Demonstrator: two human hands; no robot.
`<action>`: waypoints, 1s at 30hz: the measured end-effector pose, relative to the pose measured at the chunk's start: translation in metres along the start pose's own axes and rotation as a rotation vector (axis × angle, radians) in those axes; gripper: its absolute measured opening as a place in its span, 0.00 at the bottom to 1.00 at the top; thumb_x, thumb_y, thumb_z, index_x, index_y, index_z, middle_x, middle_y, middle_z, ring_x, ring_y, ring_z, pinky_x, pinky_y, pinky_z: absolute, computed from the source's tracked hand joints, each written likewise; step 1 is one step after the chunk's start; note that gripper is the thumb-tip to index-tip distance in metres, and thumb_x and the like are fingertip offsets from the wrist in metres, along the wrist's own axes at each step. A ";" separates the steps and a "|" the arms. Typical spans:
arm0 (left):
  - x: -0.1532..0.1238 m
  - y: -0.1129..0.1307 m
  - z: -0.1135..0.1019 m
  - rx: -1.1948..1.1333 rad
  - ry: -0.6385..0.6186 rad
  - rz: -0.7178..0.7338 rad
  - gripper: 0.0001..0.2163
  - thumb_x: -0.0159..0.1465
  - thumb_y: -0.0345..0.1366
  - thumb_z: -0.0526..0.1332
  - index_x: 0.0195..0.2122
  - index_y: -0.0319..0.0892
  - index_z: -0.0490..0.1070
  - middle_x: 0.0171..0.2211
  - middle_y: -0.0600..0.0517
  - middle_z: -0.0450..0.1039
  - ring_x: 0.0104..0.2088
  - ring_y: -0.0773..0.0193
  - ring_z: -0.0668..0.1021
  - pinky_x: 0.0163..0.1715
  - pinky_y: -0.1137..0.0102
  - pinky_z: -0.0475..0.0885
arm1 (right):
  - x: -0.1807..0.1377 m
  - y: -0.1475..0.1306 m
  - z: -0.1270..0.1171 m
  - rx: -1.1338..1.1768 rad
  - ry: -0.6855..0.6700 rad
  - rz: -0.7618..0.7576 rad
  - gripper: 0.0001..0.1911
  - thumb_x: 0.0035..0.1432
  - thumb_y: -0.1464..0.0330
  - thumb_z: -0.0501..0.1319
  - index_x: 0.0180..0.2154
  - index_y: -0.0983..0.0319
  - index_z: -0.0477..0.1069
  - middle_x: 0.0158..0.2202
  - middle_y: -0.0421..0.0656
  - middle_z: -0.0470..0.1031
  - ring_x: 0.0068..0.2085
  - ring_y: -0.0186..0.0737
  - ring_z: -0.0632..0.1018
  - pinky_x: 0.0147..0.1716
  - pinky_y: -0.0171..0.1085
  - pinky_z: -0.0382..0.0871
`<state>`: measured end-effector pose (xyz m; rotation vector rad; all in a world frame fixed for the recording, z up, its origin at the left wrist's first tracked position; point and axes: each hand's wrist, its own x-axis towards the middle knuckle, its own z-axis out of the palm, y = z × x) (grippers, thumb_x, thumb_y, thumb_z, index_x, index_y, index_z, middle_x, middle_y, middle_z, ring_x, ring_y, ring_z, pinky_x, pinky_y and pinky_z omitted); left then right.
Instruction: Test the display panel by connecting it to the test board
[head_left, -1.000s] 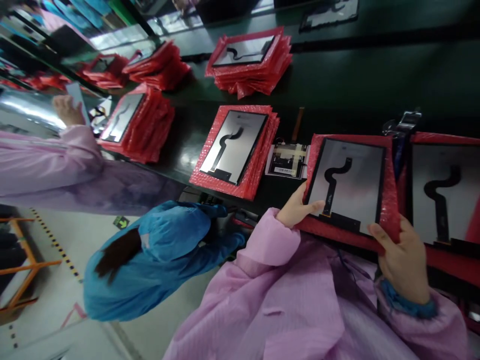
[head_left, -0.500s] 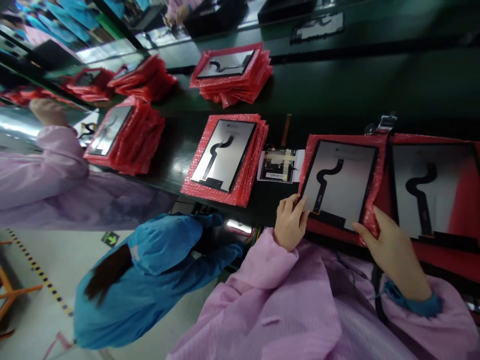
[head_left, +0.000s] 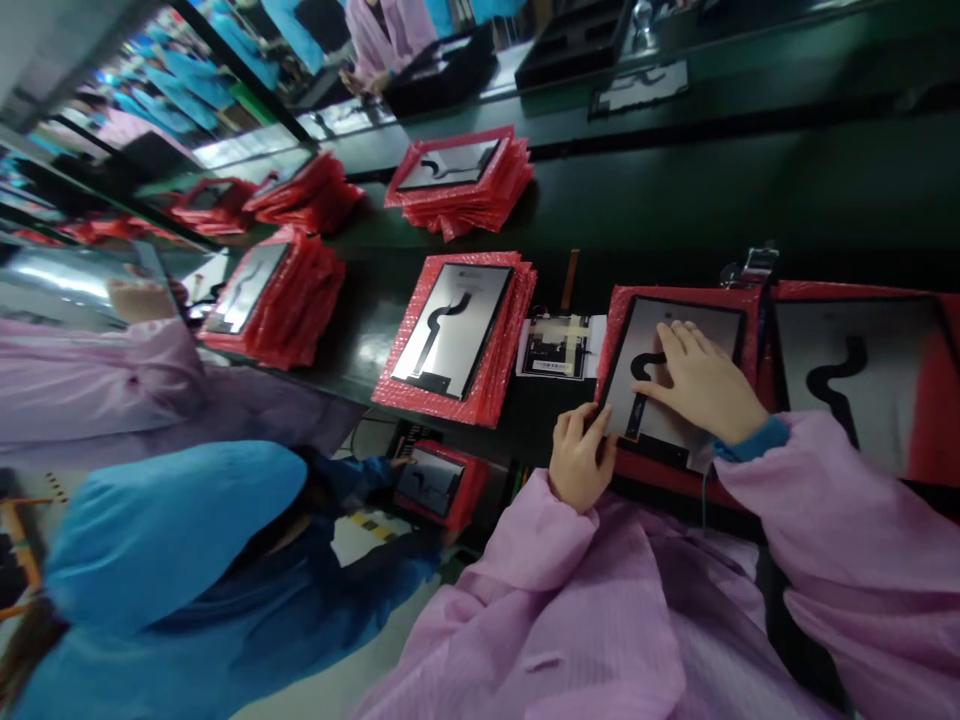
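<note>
A display panel (head_left: pixel 686 320) with a black curved ribbon cable lies face-down-looking, grey side up, on red bubble wrap (head_left: pixel 611 310) in front of me. My left hand (head_left: pixel 583 460) is closed at its lower left corner, fingertips gripping the edge. Flat across the panel's upper middle rests my right hand (head_left: pixel 701 385), fingers stretched out and thumb apart, covering part of the ribbon cable. To the right sits a second display panel (head_left: pixel 889 350), also on red wrap, partly hidden by my right sleeve.
Left of my panel are a small taped circuit part (head_left: pixel 556 345) on white paper and a stack of red-wrapped panels (head_left: pixel 517 330). More red stacks (head_left: pixel 457 190) stand farther back. A co-worker in a blue cap (head_left: pixel 180 530) handles a wrapped panel (head_left: pixel 431 480); another's sleeve (head_left: pixel 97 380) is beyond.
My right hand has let go of the red wrap at the panel's lower right and moved up and left onto the panel. My left hand stays at its corner. The blue-capped co-worker has shifted left.
</note>
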<state>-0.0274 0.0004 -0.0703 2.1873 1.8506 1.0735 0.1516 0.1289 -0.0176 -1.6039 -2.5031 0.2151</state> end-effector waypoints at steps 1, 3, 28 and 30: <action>0.000 0.001 0.000 0.004 0.009 0.000 0.16 0.69 0.32 0.60 0.57 0.39 0.75 0.52 0.42 0.74 0.50 0.55 0.74 0.53 0.61 0.75 | -0.002 0.000 0.005 -0.009 0.024 0.000 0.45 0.66 0.49 0.57 0.68 0.79 0.56 0.68 0.67 0.59 0.70 0.66 0.61 0.68 0.58 0.60; 0.001 0.002 0.001 0.013 0.025 -0.002 0.16 0.68 0.31 0.60 0.56 0.39 0.76 0.52 0.42 0.75 0.49 0.55 0.74 0.52 0.61 0.75 | -0.006 0.000 0.012 -0.014 0.075 -0.006 0.44 0.68 0.48 0.53 0.67 0.80 0.57 0.67 0.67 0.61 0.70 0.65 0.63 0.67 0.58 0.61; 0.007 0.003 0.013 0.073 -0.116 -0.109 0.18 0.68 0.37 0.59 0.56 0.39 0.77 0.54 0.40 0.77 0.50 0.52 0.79 0.49 0.57 0.78 | -0.004 0.002 0.016 0.117 0.196 -0.136 0.37 0.68 0.54 0.55 0.65 0.78 0.61 0.60 0.73 0.66 0.64 0.69 0.67 0.63 0.56 0.64; 0.016 0.011 0.006 0.089 -0.130 -0.141 0.18 0.66 0.39 0.62 0.55 0.38 0.78 0.55 0.40 0.77 0.51 0.53 0.79 0.52 0.58 0.79 | -0.001 0.003 0.015 0.191 0.229 -0.179 0.37 0.67 0.53 0.57 0.65 0.76 0.62 0.58 0.74 0.67 0.64 0.71 0.67 0.61 0.60 0.64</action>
